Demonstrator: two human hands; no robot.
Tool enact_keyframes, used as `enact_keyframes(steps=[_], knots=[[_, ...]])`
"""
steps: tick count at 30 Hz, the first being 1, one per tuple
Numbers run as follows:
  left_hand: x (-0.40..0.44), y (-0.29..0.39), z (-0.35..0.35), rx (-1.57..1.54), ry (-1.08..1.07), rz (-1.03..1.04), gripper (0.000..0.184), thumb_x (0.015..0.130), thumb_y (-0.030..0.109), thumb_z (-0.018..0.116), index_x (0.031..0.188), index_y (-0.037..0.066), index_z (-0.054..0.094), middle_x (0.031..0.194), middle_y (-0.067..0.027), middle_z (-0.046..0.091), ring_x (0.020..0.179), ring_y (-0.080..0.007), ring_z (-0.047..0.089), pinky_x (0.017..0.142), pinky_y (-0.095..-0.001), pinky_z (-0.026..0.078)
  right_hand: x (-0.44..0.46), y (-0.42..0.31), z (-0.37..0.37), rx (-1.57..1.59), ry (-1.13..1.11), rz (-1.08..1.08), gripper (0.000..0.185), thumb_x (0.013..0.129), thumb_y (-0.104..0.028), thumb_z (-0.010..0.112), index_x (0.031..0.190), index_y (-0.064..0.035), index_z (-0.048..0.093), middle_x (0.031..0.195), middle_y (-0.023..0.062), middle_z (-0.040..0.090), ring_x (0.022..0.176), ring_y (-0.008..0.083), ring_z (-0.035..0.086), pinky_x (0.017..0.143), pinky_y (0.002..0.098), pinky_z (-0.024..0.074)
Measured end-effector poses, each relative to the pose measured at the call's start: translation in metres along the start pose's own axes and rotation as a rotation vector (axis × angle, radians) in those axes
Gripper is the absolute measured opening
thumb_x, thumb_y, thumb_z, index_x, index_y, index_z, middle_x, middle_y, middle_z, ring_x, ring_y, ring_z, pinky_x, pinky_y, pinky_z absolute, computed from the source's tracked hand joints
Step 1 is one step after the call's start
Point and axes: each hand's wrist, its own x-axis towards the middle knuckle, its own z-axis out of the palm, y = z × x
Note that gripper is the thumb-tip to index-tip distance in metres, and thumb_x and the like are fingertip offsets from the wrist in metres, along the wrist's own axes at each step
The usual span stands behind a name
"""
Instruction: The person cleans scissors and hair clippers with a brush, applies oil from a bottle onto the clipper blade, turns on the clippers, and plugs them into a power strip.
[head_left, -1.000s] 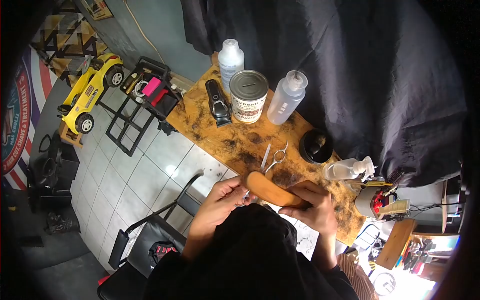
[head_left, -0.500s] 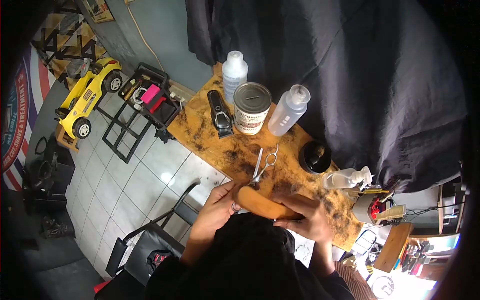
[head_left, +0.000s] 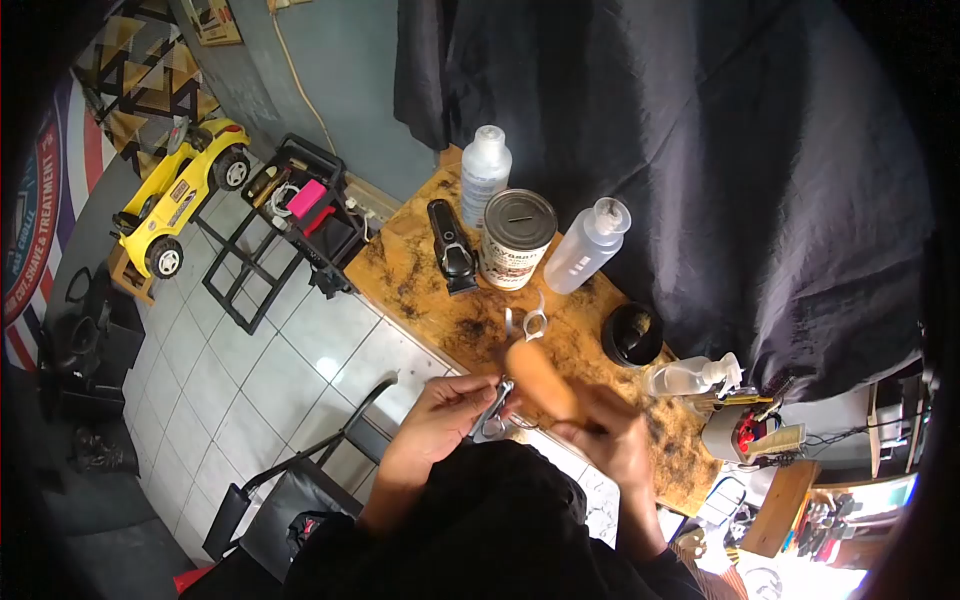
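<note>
My left hand (head_left: 440, 415) is closed around a pair of metal scissors (head_left: 495, 408), whose finger rings show beside the palm. My right hand (head_left: 608, 432) grips a curved orange-brown brush (head_left: 541, 383), smooth on its upper side; its bristles are not visible. The brush is blurred and lies just right of the scissors, over the table edge. Beyond it, a second pair of scissors (head_left: 535, 323) rests on the wooden table (head_left: 400, 255), partly covered by the brush. Black hair clippers (head_left: 453, 248) and a round tin (head_left: 519, 235) stand farther back.
Two plastic bottles (head_left: 590, 248) (head_left: 486, 175) flank the tin. A black bowl (head_left: 632, 334) and a clear pump bottle (head_left: 690, 376) sit to the right. Loose dark hair is scattered over the tabletop. At left are a black chair (head_left: 290, 510), a tool cart (head_left: 300, 200) and a yellow toy car (head_left: 180, 200).
The brush has tilted in my right hand, its far end swinging up and right. More of the scissors in my left hand now shows. The view has shifted slightly.
</note>
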Motion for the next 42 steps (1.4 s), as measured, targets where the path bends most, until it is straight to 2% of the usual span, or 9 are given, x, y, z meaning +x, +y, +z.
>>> enact_keyframes(steps=[4, 7, 11, 16, 22, 26, 30, 36, 42], knots=[[0.003, 0.014, 0.002, 0.016, 0.105, 0.093, 0.03, 0.093, 0.002, 0.054, 0.119, -0.011, 0.055, 0.112, -0.0145, 0.063, 0.097, -0.0182, 0.063, 0.085, -0.0289, 0.05, -0.007, -0.002, 0.002, 0.057, -0.182, -0.107, 0.048, 0.069, -0.02, 0.082, 0.11, -0.0008, 0.066, 0.1, 0.0157, 0.066, 0.086, 0.025, 0.067, 0.073, 0.0352, 0.0548], [0.002, 0.014, -0.004, 0.028, 0.097, 0.081, 0.03, 0.093, 0.003, 0.053, 0.12, -0.01, 0.055, 0.113, -0.0149, 0.063, 0.099, -0.0195, 0.063, 0.087, -0.0296, 0.05, 0.0, -0.006, -0.005, 0.009, -0.088, -0.084, 0.052, 0.069, -0.02, 0.082, 0.113, 0.0017, 0.064, 0.094, 0.0153, 0.066, 0.082, 0.0246, 0.067, 0.071, 0.0336, 0.0535], [0.003, 0.007, 0.0, 0.027, 0.026, 0.024, 0.029, 0.091, 0.0, 0.055, 0.118, -0.01, 0.056, 0.112, -0.019, 0.063, 0.099, -0.0263, 0.063, 0.088, -0.0376, 0.052, 0.015, 0.001, 0.009, 0.062, 0.274, -0.061, 0.055, 0.07, -0.02, 0.081, 0.115, 0.0046, 0.061, 0.093, 0.0178, 0.065, 0.075, 0.0223, 0.064, 0.066, 0.0314, 0.0518], [0.015, 0.007, -0.011, 0.038, 0.04, 0.092, 0.029, 0.09, -0.003, 0.055, 0.119, -0.006, 0.058, 0.116, -0.0177, 0.062, 0.105, -0.0236, 0.062, 0.09, -0.0334, 0.052, 0.005, 0.003, 0.031, -0.145, 0.157, -0.142, 0.054, 0.069, -0.023, 0.08, 0.117, -0.004, 0.064, 0.09, 0.0136, 0.062, 0.07, 0.0249, 0.062, 0.065, 0.0383, 0.0531], [0.02, 0.026, -0.011, -0.136, 0.06, 0.148, 0.03, 0.09, -0.003, 0.055, 0.119, -0.007, 0.056, 0.116, -0.0163, 0.062, 0.106, -0.0233, 0.062, 0.093, -0.0347, 0.051, -0.016, 0.005, 0.022, 0.014, -0.105, -0.076, 0.053, 0.067, -0.022, 0.082, 0.113, -0.0029, 0.065, 0.103, 0.015, 0.064, 0.086, 0.0271, 0.067, 0.072, 0.0364, 0.0554], [0.026, 0.011, -0.001, -0.111, 0.059, 0.095, 0.03, 0.088, -0.004, 0.057, 0.118, -0.002, 0.059, 0.113, -0.0101, 0.063, 0.1, -0.0178, 0.062, 0.084, -0.0314, 0.052, 0.0, 0.002, 0.022, -0.007, 0.186, -0.092, 0.054, 0.071, -0.019, 0.08, 0.118, -0.002, 0.062, 0.098, 0.0157, 0.063, 0.078, 0.0248, 0.064, 0.064, 0.0316, 0.0517], [0.034, -0.003, -0.006, -0.091, -0.015, 0.243, 0.033, 0.087, -0.006, 0.057, 0.12, -0.002, 0.058, 0.114, -0.0104, 0.062, 0.102, -0.0186, 0.061, 0.087, -0.0321, 0.052, 0.011, -0.014, 0.029, -0.049, 0.154, -0.054, 0.057, 0.069, -0.021, 0.081, 0.119, -0.0036, 0.062, 0.09, 0.012, 0.06, 0.071, 0.0238, 0.061, 0.06, 0.0329, 0.0512], [0.03, 0.028, -0.001, -0.135, 0.201, 0.299, 0.036, 0.085, -0.006, 0.057, 0.12, -0.004, 0.051, 0.114, -0.0134, 0.059, 0.104, -0.0245, 0.061, 0.096, -0.0405, 0.05, -0.022, 0.017, 0.039, -0.06, 0.002, -0.109, 0.055, 0.068, -0.024, 0.082, 0.116, -0.0034, 0.064, 0.096, 0.0136, 0.062, 0.074, 0.0247, 0.064, 0.062, 0.0339, 0.0532], [0.031, 0.011, 0.004, -0.112, 0.055, 0.286, 0.035, 0.088, -0.004, 0.056, 0.122, -0.005, 0.052, 0.12, -0.0151, 0.059, 0.109, -0.0268, 0.059, 0.095, -0.0372, 0.05, -0.005, 0.001, 0.027, 0.006, 0.177, -0.098, 0.054, 0.069, -0.022, 0.082, 0.116, -0.0034, 0.064, 0.098, 0.0132, 0.059, 0.07, 0.0226, 0.063, 0.061, 0.0317, 0.0515]])
